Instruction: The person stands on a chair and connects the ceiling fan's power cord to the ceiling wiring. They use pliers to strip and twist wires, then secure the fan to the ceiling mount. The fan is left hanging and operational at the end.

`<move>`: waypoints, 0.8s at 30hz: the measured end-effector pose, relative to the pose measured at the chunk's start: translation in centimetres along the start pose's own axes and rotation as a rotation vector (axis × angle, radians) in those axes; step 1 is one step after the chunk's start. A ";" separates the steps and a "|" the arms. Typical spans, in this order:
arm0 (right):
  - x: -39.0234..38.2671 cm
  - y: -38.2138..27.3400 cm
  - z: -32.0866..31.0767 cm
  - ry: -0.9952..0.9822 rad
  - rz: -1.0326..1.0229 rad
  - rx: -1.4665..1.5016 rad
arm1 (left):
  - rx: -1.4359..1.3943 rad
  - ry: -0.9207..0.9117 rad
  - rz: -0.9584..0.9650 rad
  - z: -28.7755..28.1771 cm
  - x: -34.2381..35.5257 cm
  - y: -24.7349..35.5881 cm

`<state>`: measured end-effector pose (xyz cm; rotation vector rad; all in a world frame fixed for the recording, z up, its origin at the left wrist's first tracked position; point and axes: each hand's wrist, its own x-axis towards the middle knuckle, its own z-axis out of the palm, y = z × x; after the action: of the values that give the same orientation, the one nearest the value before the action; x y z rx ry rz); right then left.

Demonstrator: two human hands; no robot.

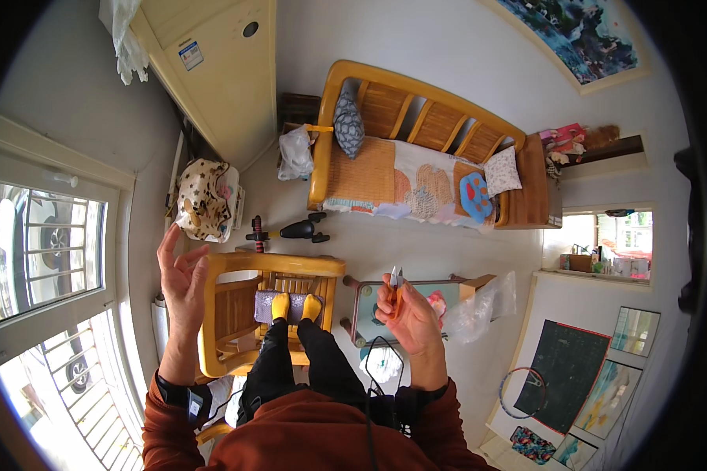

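Observation:
My right hand (408,315) is wrapped round orange-handled pliers (397,289). Their two short metal jaws point up and away from me, slightly apart; most of the handles is hidden in the palm. Out to the left, my left hand (182,275) is raised with its fingers bent and apart, holding nothing. My feet, in yellow socks, rest on a grey-purple cushion (264,307) on a wooden armchair (294,264). A dark cable (368,428) runs down over my front.
Behind the right hand is a glass-topped low table (364,322), with a clear plastic bag (479,318) beside it. A wooden sofa (416,88) lines the far wall. A black ride-on toy (298,229) is on the floor. Barred windows (55,235) are at left.

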<state>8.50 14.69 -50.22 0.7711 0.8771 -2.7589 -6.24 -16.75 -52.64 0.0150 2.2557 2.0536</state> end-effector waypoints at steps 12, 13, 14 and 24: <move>-2.2 0.3 5.1 -0.124 0.012 -0.047 | -0.187 -0.254 -0.126 4.3 -3.4 4.7; -2.2 0.4 5.7 -0.134 0.008 -0.065 | -0.180 -0.334 -0.133 5.3 -3.9 5.1; -2.2 0.4 6.2 -0.146 0.001 -0.079 | -0.128 -0.428 -0.153 6.2 -4.3 5.5; -3.5 2.0 9.4 0.071 -0.595 -0.940 | -0.352 -0.629 -0.083 9.4 -5.9 8.0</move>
<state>8.04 7.58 -42.83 0.4477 2.4476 -2.2097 -0.09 -7.00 -45.18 0.4612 1.4912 1.9998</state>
